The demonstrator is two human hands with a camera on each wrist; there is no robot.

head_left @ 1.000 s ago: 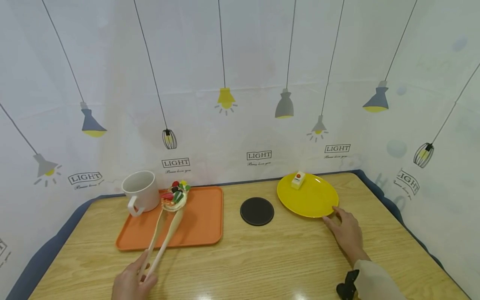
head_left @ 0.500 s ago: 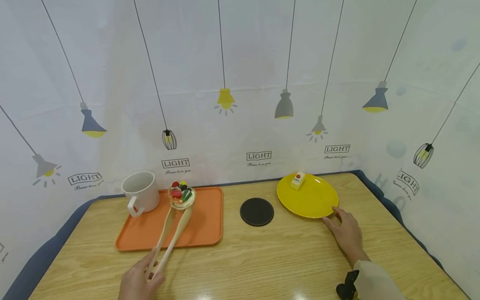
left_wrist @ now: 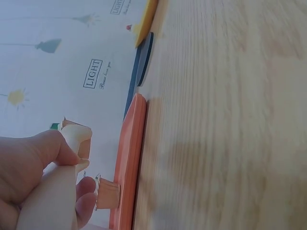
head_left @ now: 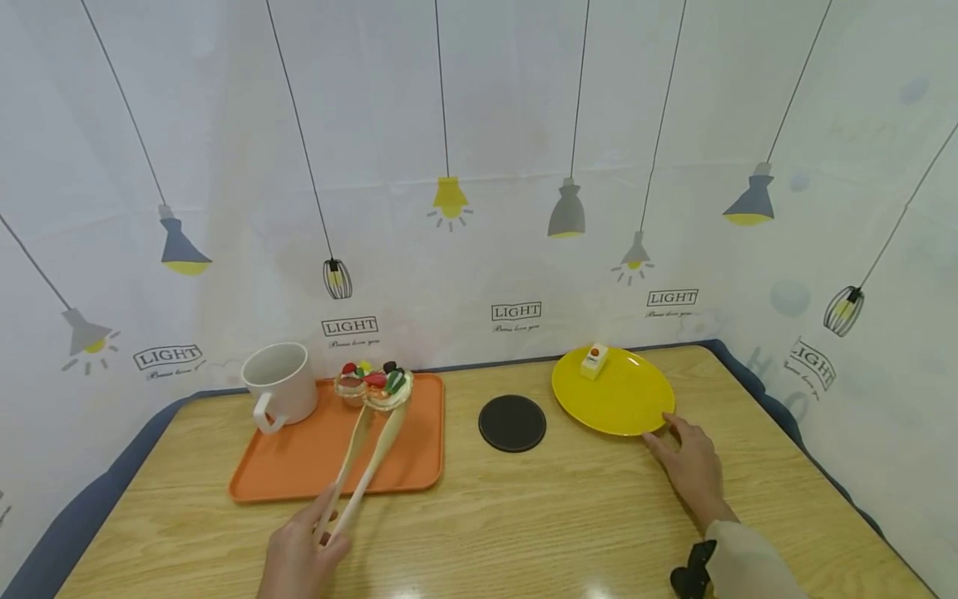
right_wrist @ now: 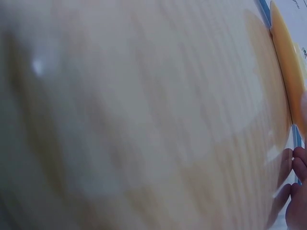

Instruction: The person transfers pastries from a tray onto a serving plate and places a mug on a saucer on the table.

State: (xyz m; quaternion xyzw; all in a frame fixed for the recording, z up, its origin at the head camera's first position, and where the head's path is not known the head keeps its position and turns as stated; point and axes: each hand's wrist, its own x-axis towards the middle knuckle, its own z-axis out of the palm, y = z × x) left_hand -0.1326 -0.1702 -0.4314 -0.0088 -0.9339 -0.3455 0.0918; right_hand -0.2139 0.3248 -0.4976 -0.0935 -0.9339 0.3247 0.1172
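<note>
currently: fruit tart (head_left: 391, 392) raised in pale tongs (head_left: 385, 439) over orange tray (head_left: 423, 408)

left hand (head_left: 303, 553): fingers curled round the tongs; tart clear of the tray, second tart (head_left: 348, 388) standing on it. right hand (head_left: 692, 470): thumb and forefinger parted at rim of yellow plate (head_left: 624, 403); cannot tell whether they pinch. surface: wood-grain table (head_left: 509, 516), glossy near the front. room: white backdrop (head_left: 509, 258) printed with pendant lamps (head_left: 451, 193).
</note>
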